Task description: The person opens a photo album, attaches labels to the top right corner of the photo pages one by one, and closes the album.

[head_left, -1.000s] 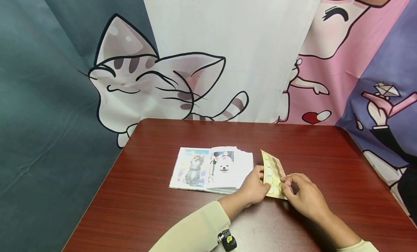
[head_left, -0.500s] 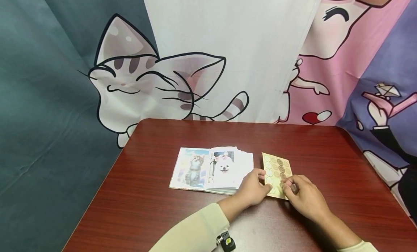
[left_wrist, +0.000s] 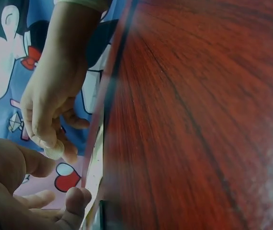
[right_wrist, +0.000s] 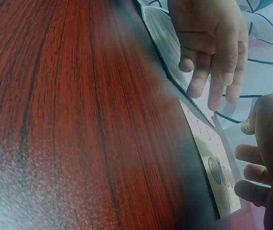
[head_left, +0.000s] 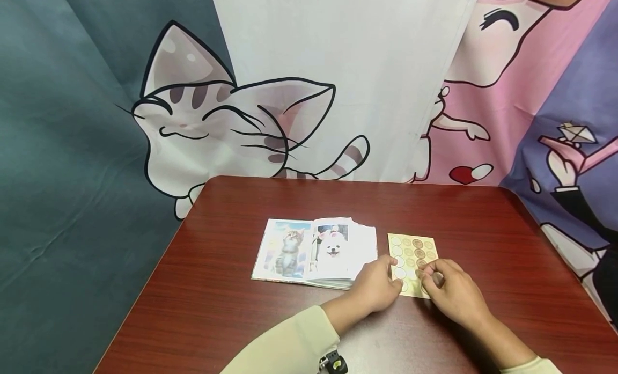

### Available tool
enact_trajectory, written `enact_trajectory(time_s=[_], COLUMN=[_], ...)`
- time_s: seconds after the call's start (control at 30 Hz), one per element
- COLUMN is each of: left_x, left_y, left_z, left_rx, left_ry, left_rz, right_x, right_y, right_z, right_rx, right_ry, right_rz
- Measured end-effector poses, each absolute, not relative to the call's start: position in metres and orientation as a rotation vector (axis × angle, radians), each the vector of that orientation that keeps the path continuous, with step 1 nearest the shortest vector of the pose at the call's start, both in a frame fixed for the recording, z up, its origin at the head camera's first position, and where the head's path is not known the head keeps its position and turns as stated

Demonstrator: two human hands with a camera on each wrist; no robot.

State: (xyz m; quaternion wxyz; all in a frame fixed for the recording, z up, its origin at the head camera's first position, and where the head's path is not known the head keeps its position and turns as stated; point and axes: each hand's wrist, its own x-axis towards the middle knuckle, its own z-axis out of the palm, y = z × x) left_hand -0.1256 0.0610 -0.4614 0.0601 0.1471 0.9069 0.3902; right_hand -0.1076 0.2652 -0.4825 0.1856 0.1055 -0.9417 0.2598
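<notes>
A gold sheet of round stickers (head_left: 407,250) lies on the table, right of an open photo album (head_left: 363,245). My left hand (head_left: 375,285) is at the sheet's left edge. In the right wrist view, the fingers of that left hand (right_wrist: 215,48) hang loose above the sheet and hold nothing. Over the sheet's lower right, my right hand (head_left: 451,288) pinches a small round gold sticker (left_wrist: 54,150) between thumb and forefinger. The same sticker (right_wrist: 247,127) shows coin-like printing in the right wrist view. The right hand covers the sheet's lower right corner.
The album shows a kitten picture (head_left: 288,250) and a white dog picture (head_left: 332,248). Both lie on a dark red wooden table (head_left: 217,309). Behind it hangs a cloth (head_left: 376,68) with cartoon animals. A small black device (head_left: 333,361) is strapped at the left sleeve.
The sticker sheet, tilted up in my left hand a second ago, has come down flat on the table. My left hand has let go of it. The right hand has barely moved.
</notes>
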Motion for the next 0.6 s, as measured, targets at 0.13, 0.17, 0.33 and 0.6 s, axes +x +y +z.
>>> enact_trajectory(time_s=[0.13,0.17,0.33,0.6], left_x=[-0.121,-0.12,-0.114,-0.109], left_y=[0.057,0.055,0.039,0.017], left_z=[-0.456,-0.454,-0.442,-0.427], left_rx=[0.564,0.608,0.831,1.112], left_ry=[2.785,2.801,2.869,2.935], left_rz=[1.128,1.103,0.966,0.888], right_x=[-0.109,-0.109,-0.11,-0.111], right_y=[0.266,0.267,0.268,0.268], right_z=[-0.483,-0.483,-0.482,-0.479], right_rx=[0.298,0.297,0.286,0.297], right_ry=[-2.659,-2.66,-2.673,-2.661], right_rz=[0.741,0.741,0.748,0.747])
